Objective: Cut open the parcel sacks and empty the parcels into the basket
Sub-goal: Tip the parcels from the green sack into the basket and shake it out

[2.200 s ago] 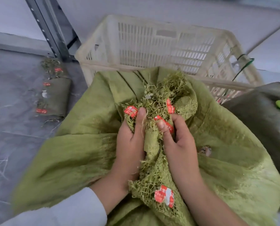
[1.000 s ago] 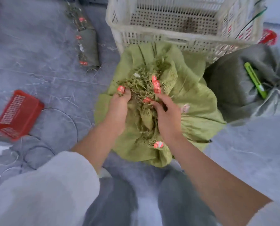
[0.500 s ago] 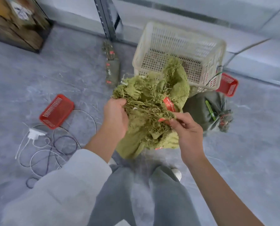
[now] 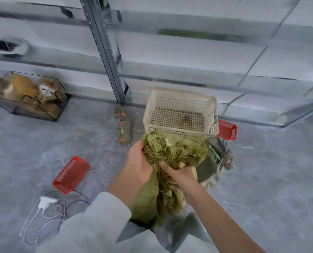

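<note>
As both hands grip, sack (image 4: 172, 157) between left hand (image 4: 139, 166), right hand (image 4: 181, 177)

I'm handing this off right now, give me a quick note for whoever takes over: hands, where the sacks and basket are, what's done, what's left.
Left hand: gripping the frayed mouth of the green sack, held up off the floor.
Right hand: gripping the same sack's bunched fabric, lower down.
White basket: on the floor just beyond the sack; no parcels visible inside.
Grey sack: on the floor to the right, a green tool lying on it.
Done: green sack's mouth looks torn open.
Left: tip its contents into the basket, then probably deal with the grey sack.
</note>
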Demonstrator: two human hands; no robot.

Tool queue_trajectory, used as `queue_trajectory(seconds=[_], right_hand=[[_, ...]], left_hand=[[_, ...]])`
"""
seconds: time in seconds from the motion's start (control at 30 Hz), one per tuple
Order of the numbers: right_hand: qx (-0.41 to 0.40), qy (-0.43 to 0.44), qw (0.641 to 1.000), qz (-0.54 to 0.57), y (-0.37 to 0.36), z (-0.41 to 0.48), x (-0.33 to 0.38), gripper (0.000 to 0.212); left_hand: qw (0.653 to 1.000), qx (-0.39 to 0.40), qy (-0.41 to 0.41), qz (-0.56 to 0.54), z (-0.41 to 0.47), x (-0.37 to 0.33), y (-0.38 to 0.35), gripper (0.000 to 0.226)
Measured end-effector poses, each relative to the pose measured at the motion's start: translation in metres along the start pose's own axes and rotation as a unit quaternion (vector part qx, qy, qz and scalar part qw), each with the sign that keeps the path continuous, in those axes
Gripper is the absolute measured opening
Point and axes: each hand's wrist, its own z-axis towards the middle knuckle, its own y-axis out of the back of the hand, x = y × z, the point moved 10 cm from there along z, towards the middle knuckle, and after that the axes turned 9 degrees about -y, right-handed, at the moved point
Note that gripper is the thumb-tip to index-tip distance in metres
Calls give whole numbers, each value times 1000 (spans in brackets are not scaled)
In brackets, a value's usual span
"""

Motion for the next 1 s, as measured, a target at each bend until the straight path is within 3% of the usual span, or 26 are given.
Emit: queue_trajectory(seconds=[0.1, 0.2, 0.33, 0.5, 0.57, 0.67, 0.77, 0.83, 0.87, 0.93, 1.0], right_hand=[[56, -78, 995, 17, -5, 11, -8, 46], [-16, -63, 994, -91, -1, 27, 1, 24], [-108, 102, 961, -232, 3, 23, 51, 31], [-136, 150, 922, -331, 34, 9, 81, 27], [-134, 202, 908, -342, 37, -1, 101, 32], [-133, 205, 905, -348, 46, -9, 124, 39], [-214, 166, 884, -381, 90, -11, 151, 35], [-213, 135, 886, -389, 100, -9, 161, 33], [-200, 141, 883, -400, 92, -9, 166, 32], [-192, 172, 873, -415, 72, -7, 173, 29], [-200, 193, 871, -404, 69, -3, 177, 28]], left_hand=[[999, 24, -12, 41, -4, -24, 6, 51], [994, 49, 3, 95, -9, -37, 11, 52], [986, -7, -6, 166, -11, -64, 33, 31], [972, -74, -8, 222, 4, -100, 75, 27], [969, -67, 8, 238, 11, -104, 78, 28], [951, -29, 3, 307, 20, -122, 71, 31], [895, -31, -58, 441, 30, -178, 77, 31], [850, 17, -54, 524, 30, -196, 78, 55], [815, 62, -37, 574, 28, -192, 77, 66], [711, 136, -11, 689, 24, -176, 77, 77], [649, 150, -49, 744, 31, -173, 84, 70]])
